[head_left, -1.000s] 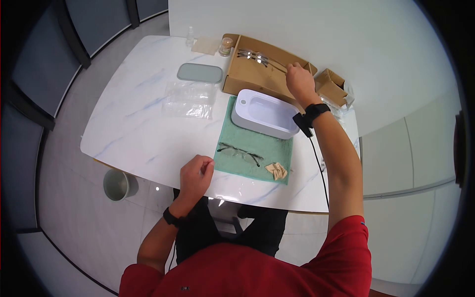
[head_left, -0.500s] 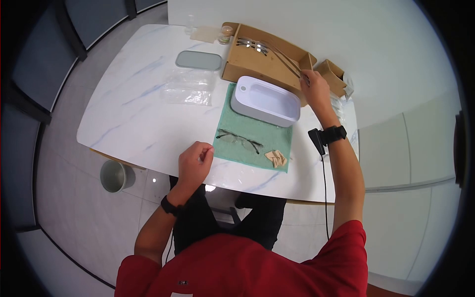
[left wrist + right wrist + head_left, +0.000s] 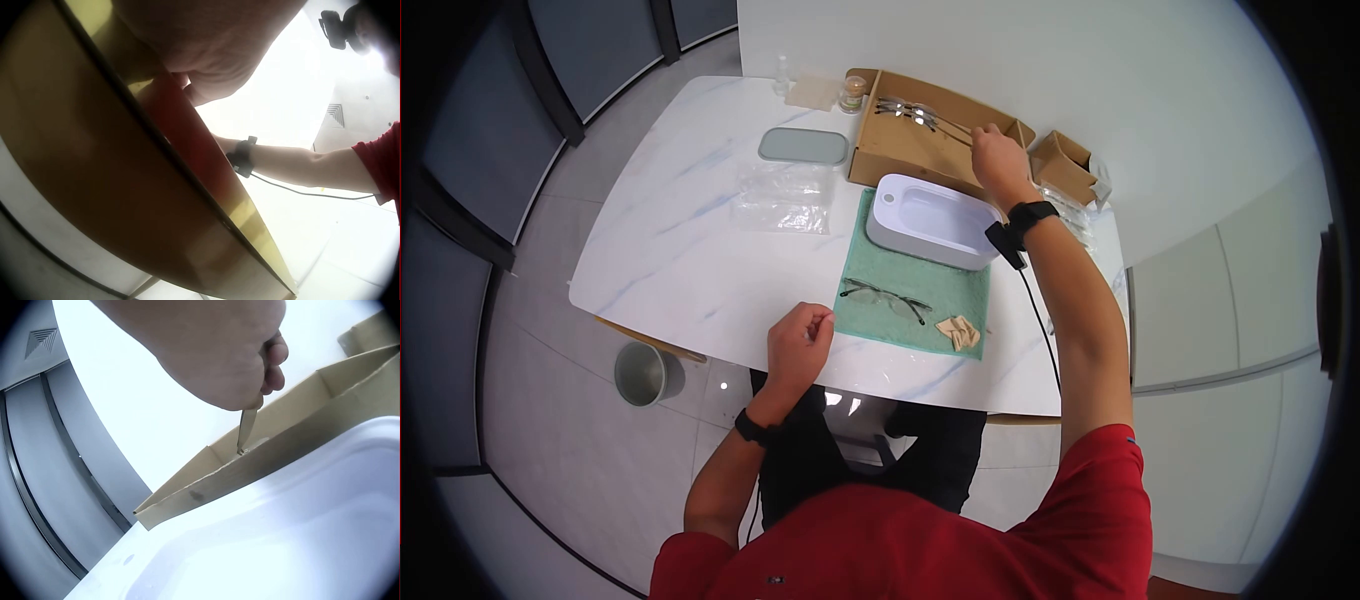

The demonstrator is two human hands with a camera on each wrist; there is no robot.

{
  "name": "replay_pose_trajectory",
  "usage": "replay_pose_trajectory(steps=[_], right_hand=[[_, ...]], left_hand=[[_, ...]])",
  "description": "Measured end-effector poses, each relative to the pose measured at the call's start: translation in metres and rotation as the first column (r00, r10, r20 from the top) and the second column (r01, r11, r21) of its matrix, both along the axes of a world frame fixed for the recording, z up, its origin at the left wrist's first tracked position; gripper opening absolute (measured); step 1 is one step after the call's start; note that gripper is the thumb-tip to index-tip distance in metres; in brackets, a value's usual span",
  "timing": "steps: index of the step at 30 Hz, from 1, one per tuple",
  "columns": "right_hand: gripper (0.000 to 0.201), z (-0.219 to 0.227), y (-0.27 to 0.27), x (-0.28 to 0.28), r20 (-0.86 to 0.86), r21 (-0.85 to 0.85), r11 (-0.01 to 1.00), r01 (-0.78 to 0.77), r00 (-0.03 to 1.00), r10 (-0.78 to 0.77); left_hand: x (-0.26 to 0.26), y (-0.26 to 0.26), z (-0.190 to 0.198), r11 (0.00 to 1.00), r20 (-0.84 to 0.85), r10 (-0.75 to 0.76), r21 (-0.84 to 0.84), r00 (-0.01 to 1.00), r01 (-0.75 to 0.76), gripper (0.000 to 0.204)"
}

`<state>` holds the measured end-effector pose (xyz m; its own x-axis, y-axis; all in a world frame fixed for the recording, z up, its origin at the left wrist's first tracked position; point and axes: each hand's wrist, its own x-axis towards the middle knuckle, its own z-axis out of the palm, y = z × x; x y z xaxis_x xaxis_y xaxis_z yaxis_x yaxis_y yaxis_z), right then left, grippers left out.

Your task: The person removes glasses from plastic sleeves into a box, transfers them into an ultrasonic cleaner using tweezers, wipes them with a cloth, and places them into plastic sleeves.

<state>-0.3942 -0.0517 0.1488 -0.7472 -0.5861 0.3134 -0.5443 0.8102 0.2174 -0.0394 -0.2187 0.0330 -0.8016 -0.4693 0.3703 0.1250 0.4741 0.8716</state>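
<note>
Over the cardboard box, the right hand grips long slim tongs, whose far end reaches the glasses lying inside. Whether the tips grasp them cannot be told. In the right wrist view, a narrow strip of the tongs shows under the right hand. The left hand rests at the table's front edge, fingers loosely curled around nothing, beside a green towel. On that towel lie another pair of glasses and a crumpled beige cloth. A white tub stands at its back.
Left of the box are a grey-green lid, clear plastic bags, a small jar, a beige cloth and a clear bottle. A small open carton stands right. A bin is on the floor.
Half a second ago the right hand and tongs were drawn back to the right; they have moved left over the box again. The left hand has stayed at the table edge.
</note>
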Motion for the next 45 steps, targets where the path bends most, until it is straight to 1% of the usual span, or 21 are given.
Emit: replay_pose_trajectory(steps=[2,4,5,7,10,12,14,15,17,18,20,21,24,26,30,33,34,37,40,44,45], right_hand=[[0.015,0.000,-0.006,0.000,-0.010,0.027,0.999,-0.022,1.000,0.022],[0.014,0.000,-0.012,0.000,-0.054,0.107,0.993,-0.058,0.997,0.064],[0.014,0.000,-0.012,0.000,-0.048,0.111,0.992,-0.062,0.997,0.068],[0.014,0.002,-0.011,0.002,-0.092,0.115,0.985,-0.128,0.986,0.139],[0.009,0.008,0.003,0.007,-0.142,0.169,0.968,-0.187,0.967,0.212],[0.008,0.019,0.020,0.018,-0.153,0.183,0.963,-0.199,0.962,0.227],[0.012,0.029,0.038,0.027,-0.158,0.142,0.956,-0.256,0.948,0.277],[0.012,0.034,0.048,0.031,-0.163,0.146,0.957,-0.251,0.948,0.274],[0.020,0.044,0.066,0.042,-0.165,0.028,0.962,-0.271,0.948,0.272],[0.020,0.051,0.074,0.051,-0.170,0.028,0.962,-0.270,0.948,0.271],[0.014,0.065,0.091,0.074,-0.170,-0.108,0.958,-0.267,0.954,0.247],[0.014,0.073,0.099,0.088,-0.169,-0.111,0.957,-0.267,0.954,0.246],[0.017,0.095,0.123,0.133,-0.182,-0.200,0.937,-0.286,0.951,0.252],[0.022,0.105,0.137,0.161,-0.074,-0.219,0.950,-0.222,0.975,0.210],[0.024,0.104,0.162,0.195,-0.012,-0.205,0.954,-0.221,0.975,0.223],[0.023,0.095,0.166,0.206,0.007,-0.060,0.964,-0.258,0.966,0.259],[0.023,0.091,0.167,0.205,0.004,-0.066,0.965,-0.254,0.967,0.254],[0.021,0.078,0.163,0.199,0.004,0.016,0.962,-0.272,0.962,0.272],[0.021,0.069,0.160,0.192,0.001,0.017,0.962,-0.274,0.962,0.274],[0.024,0.077,0.169,0.193,-0.016,0.018,0.959,-0.283,0.959,0.283],[0.026,0.082,0.172,0.197,-0.017,-0.066,0.960,-0.270,0.963,0.270]], left_hand=[[0.000,-0.001,0.002,1.000,0.009,-0.003,0.001,1.000,0.003,0.004],[0.000,0.000,0.004,1.000,0.000,-0.008,0.004,1.000,0.008,0.005],[0.001,0.000,0.003,1.000,0.005,-0.005,0.008,1.000,0.005,0.005],[0.000,-0.001,0.003,1.000,-0.019,0.000,-0.011,1.000,0.000,0.005],[0.000,-0.002,0.000,1.000,-0.039,-0.007,-0.021,0.999,0.006,0.005],[-0.001,-0.001,-0.002,1.000,-0.049,-0.001,-0.012,0.999,0.000,0.005],[-0.001,-0.001,-0.004,1.000,-0.063,0.000,-0.005,0.998,-0.001,0.005],[-0.001,-0.001,-0.004,1.000,-0.060,0.002,0.001,0.998,-0.002,0.005],[-0.001,-0.001,-0.004,1.000,-0.064,-0.001,0.005,0.998,0.001,0.005],[-0.001,-0.001,-0.004,1.000,-0.058,0.002,-0.006,0.998,-0.003,0.004],[-0.002,-0.001,-0.006,1.000,-0.053,0.008,-0.021,0.999,-0.009,0.004],[-0.002,-0.001,-0.007,1.000,-0.060,0.009,-0.028,0.998,-0.011,0.004],[-0.002,-0.001,-0.008,0.999,-0.069,0.004,-0.038,0.998,-0.006,0.004],[-0.002,-0.001,-0.009,0.999,-0.076,-0.005,-0.036,0.997,0.002,0.004],[-0.002,0.000,-0.010,0.999,-0.061,-0.002,-0.048,0.998,-0.001,0.005],[-0.003,0.000,-0.009,0.998,-0.065,-0.004,-0.060,0.998,0.000,0.005],[-0.002,-0.001,-0.008,0.998,-0.062,-0.004,-0.066,0.998,0.000,0.004],[-0.002,-0.001,-0.008,0.997,-0.061,-0.014,-0.080,0.998,0.009,0.005],[-0.003,0.000,-0.010,0.998,-0.056,-0.010,-0.068,0.998,0.006,0.005],[-0.004,-0.001,-0.014,0.997,-0.053,-0.008,-0.071,0.999,0.004,0.006],[-0.003,-0.001,-0.012,0.997,-0.051,0.000,-0.075,0.999,-0.004,0.006]])
